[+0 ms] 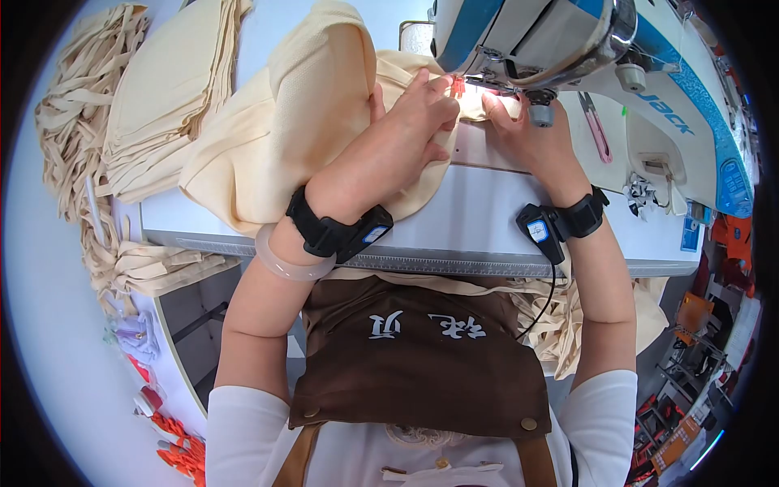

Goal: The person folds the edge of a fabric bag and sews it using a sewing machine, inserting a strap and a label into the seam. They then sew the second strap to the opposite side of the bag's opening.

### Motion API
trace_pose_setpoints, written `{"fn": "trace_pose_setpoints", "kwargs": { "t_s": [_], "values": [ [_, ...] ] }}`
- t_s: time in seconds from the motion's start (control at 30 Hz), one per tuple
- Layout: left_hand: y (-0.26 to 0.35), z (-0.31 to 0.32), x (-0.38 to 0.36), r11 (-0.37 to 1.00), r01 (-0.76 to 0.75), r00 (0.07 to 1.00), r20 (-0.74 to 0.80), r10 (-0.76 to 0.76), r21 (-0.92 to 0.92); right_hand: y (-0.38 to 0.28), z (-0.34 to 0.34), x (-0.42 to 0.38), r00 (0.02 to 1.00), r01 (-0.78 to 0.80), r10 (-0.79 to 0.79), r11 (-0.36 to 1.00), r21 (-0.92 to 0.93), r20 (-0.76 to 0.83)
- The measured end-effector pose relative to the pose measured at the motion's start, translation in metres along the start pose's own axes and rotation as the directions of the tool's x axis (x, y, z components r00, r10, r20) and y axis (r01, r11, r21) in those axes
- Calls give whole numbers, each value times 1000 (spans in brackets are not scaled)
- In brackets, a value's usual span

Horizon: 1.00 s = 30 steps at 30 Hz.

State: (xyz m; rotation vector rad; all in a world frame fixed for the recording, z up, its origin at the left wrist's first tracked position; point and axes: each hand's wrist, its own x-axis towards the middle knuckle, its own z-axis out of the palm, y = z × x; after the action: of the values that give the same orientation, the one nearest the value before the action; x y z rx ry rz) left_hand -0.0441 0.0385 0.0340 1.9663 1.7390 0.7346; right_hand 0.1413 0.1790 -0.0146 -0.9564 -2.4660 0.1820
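Cream fabric [312,105] lies bunched over the sewing table and runs under the needle area of a blue and white sewing machine [527,40]. My left hand [410,126] rests on this fabric just left of the needle area, its fingers bent and pressed onto the cloth. Close to the right of the needle, my right hand [531,134] has thumb and fingers closed on the fabric's edge. A small red piece [458,86] shows by the presser foot, between my hands. The needle tip itself is hidden.
Stacked cream panels [166,89] and a heap of cream straps [69,122] are at the left. Pink-handled snips [599,134] lie right of my right hand. A ruler strip [430,257] follows the table's front edge. More cream straps [560,321] hang below the table.
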Motion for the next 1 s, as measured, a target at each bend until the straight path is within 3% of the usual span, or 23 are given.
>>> {"fn": "trace_pose_setpoints", "kwargs": {
  "t_s": [0.47, 0.57, 0.67, 1.0],
  "values": [
    [1, 1, -2, 1000, 6, 1000, -6, -6, -10, -11, -7, -2, 991, -109, 121, 976, 188, -55],
    [-2, 6, -3, 1000, -7, 998, -67, 6, -9, -5, -4, -3, 999, -5, 6, 999, 43, -44],
    [1, 0, -1, 998, 66, 997, 34, -66, -6, -2, 1, -5, 997, 22, -19, 999, 37, -72],
    [-4, 1, -1, 1000, 27, 999, 31, -27, 0, -7, -7, -1, 999, 23, -22, 999, 30, -35]
  ]
}}
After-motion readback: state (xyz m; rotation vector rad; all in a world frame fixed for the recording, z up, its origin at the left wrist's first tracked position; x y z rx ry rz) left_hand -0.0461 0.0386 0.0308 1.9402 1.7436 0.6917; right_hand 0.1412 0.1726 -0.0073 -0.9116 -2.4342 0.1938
